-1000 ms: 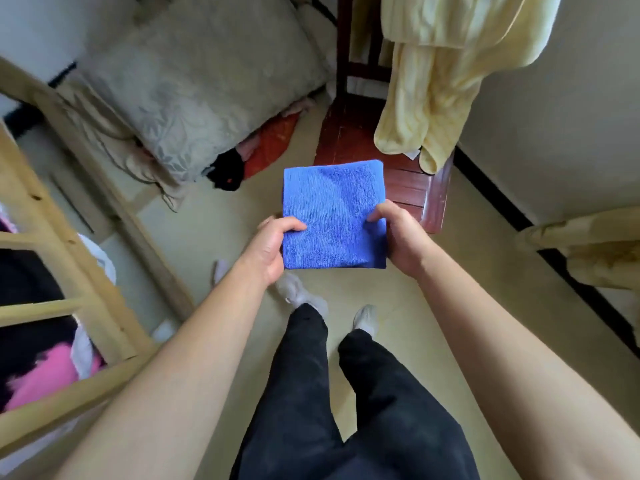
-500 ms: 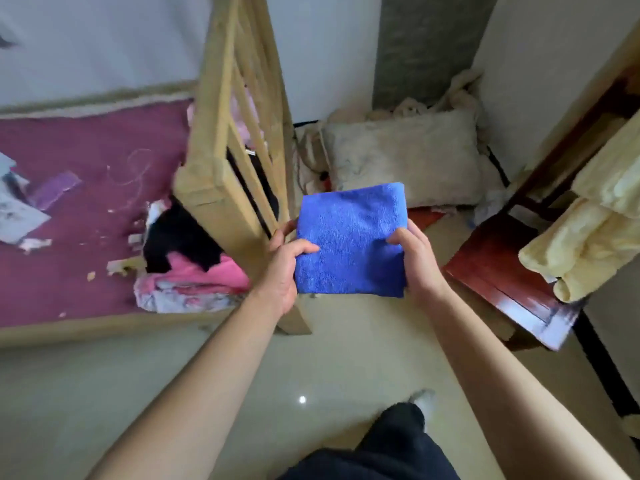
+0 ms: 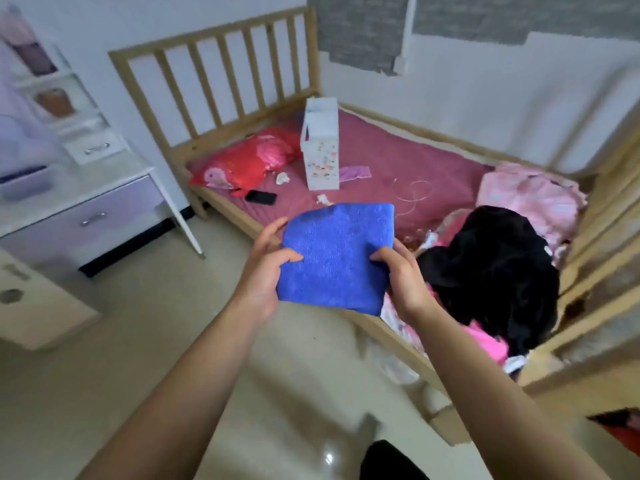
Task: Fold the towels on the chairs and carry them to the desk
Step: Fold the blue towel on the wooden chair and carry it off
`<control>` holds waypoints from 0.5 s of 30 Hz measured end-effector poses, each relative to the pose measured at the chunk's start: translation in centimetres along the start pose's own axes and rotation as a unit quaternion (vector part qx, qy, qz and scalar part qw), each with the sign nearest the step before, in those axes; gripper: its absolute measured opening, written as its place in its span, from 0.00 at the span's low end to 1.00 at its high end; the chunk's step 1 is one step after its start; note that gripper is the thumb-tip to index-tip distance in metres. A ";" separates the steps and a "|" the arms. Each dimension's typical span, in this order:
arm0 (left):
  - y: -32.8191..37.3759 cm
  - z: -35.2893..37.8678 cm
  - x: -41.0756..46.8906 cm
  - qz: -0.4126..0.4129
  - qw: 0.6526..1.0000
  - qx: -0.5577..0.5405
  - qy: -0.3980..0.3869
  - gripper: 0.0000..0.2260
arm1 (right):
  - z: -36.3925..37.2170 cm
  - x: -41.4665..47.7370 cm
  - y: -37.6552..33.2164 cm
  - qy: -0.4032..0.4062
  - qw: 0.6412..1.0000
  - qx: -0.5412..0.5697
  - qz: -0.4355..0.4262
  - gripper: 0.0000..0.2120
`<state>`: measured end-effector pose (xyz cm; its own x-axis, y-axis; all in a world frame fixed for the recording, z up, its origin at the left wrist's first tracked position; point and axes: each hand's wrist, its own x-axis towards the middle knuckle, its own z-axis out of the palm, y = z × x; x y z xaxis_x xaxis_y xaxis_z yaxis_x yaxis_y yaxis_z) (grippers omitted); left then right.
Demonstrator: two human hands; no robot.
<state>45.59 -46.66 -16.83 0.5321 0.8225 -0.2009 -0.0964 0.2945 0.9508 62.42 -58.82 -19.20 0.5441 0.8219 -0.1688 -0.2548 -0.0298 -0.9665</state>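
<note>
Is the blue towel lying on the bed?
No, the left hand and the right hand hold the folded towel up in front of the bed.

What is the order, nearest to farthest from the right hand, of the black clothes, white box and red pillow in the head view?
From the right hand:
1. black clothes, just right of it on the bed.
2. white box, standing mid-bed, beyond the blue towel.
3. red pillow, at the bed's far left end.
</note>
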 end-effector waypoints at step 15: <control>13.7 -31.0 17.2 0.036 0.967 -0.110 0.225 0.26 | 39.3 31.6 0.4 -0.333 0.937 -0.103 0.013 0.06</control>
<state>27.31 -13.36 -14.56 0.1015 0.9590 -0.2647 -0.3228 0.2834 0.9031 48.13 -10.47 -17.29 -0.0964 0.9903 -0.1005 -0.0639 -0.1069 -0.9922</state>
